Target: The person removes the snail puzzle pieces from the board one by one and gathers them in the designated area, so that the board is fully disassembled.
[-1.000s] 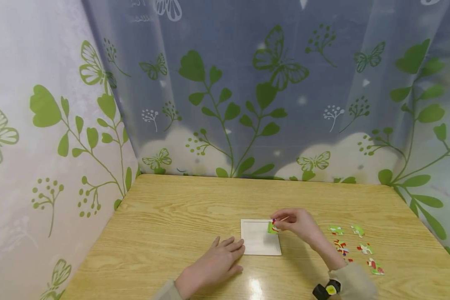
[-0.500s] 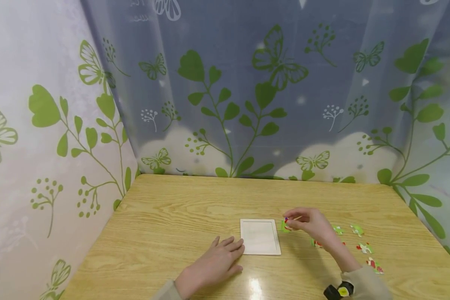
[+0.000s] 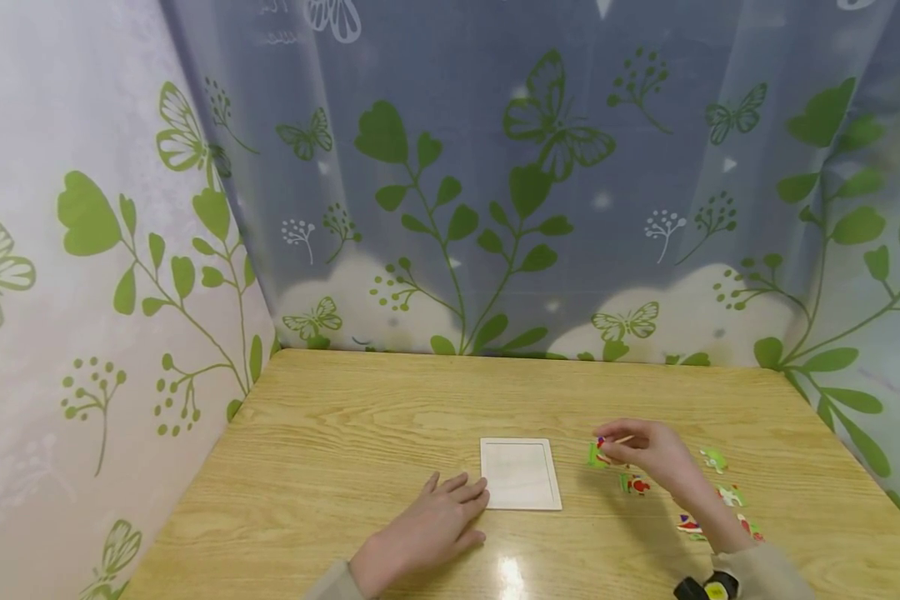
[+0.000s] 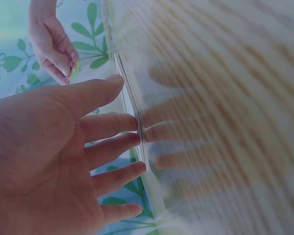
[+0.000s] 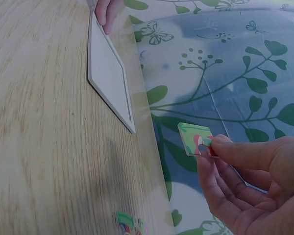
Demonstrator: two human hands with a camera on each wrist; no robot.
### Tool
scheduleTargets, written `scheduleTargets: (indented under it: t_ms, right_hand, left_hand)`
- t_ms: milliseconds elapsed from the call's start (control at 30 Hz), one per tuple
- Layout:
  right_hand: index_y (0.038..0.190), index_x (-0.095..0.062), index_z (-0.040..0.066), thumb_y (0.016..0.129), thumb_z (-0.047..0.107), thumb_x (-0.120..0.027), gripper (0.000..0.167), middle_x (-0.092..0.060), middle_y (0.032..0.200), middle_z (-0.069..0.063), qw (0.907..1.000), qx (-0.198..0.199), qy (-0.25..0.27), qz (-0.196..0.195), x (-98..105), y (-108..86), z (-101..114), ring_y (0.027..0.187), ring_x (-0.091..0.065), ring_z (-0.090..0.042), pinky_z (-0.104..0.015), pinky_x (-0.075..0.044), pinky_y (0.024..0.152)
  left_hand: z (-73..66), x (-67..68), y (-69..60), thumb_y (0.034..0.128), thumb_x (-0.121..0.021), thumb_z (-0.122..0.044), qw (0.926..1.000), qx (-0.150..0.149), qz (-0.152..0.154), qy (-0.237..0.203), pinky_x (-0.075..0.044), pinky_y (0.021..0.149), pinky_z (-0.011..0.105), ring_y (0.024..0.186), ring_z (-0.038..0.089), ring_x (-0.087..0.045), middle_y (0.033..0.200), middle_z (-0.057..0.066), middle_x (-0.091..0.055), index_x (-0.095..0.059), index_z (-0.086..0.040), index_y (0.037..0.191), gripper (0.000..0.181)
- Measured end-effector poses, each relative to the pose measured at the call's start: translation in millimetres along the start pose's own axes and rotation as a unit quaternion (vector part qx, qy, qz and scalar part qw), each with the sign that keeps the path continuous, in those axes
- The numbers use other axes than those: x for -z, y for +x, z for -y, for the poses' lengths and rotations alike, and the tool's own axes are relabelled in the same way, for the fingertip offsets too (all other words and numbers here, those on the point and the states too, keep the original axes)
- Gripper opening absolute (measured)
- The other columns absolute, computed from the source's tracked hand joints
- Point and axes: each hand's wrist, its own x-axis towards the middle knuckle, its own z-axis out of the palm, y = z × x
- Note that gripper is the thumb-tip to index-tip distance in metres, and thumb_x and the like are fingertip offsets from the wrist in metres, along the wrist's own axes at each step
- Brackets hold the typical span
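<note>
My right hand (image 3: 656,454) pinches a green and red jigsaw puzzle piece (image 5: 194,139) between thumb and fingertips, above the table to the right of a white puzzle frame (image 3: 521,473). The right wrist view shows the piece's straight edge and a notch near the thumb. Fingers spread and straight, my left hand (image 3: 435,518) rests by the frame's left edge, its fingertips touching it. In the left wrist view the left palm (image 4: 34,137) faces the camera. A loose puzzle piece (image 3: 635,484) with red and green print lies just below the right hand.
More loose puzzle pieces lie at the right, among them a green one (image 3: 713,460), a white and green one (image 3: 731,496) and a red and purple one (image 3: 690,525). The right forearm partly hides this group. A patterned curtain (image 3: 450,208) stands behind the wooden table (image 3: 345,417).
My right hand has carried the puzzle piece rightward, from over the frame to beside the loose pieces. The left hand and the frame have stayed in place.
</note>
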Motion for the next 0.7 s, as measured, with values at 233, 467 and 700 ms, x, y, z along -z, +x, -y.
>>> scheduleTargets:
  t_ms: [233,467,700]
  right_hand:
    - [0.126,-0.066,-0.004,0.096,0.022,-0.071,0.04,-0.072,0.113,-0.016,0.9998,-0.011,0.016,-0.001,10.5,-5.5,-5.8,0.088,-0.071,-0.019,-0.038,-0.06,0.079]
    - [0.128,-0.063,-0.008,0.096,0.019,-0.07,0.042,-0.068,0.12,-0.023,0.999,-0.005,0.045,0.003,16.8,-10.2,-12.7,0.09,-0.073,-0.017,-0.039,-0.062,0.08]
    - [0.127,-0.063,-0.009,0.097,0.017,-0.07,0.041,-0.068,0.118,-0.023,0.9988,-0.005,0.049,0.005,20.6,-14.3,-19.2,0.09,-0.073,-0.016,-0.038,-0.062,0.079]
  left_hand:
    - [-0.4,0.6,0.1,0.1009,-0.06,-0.038,1.0,-0.001,-0.001,0.004,-0.037,0.113,0.061,0.143,0.03,-0.044,0.155,0.005,-0.047,-0.055,-0.01,0.146,0.053]
    - [-0.2,0.3,-0.2,0.1013,-0.06,-0.038,1.0,-0.001,-0.001,0.0,-0.037,0.113,0.061,0.143,0.03,-0.044,0.155,0.005,-0.047,-0.055,-0.01,0.146,0.053]
    - [0.9,-1.5,0.5,0.1013,-0.06,-0.037,1.0,-0.001,-0.004,-0.005,-0.036,0.113,0.062,0.143,0.03,-0.044,0.155,0.004,-0.047,-0.055,-0.01,0.146,0.052]
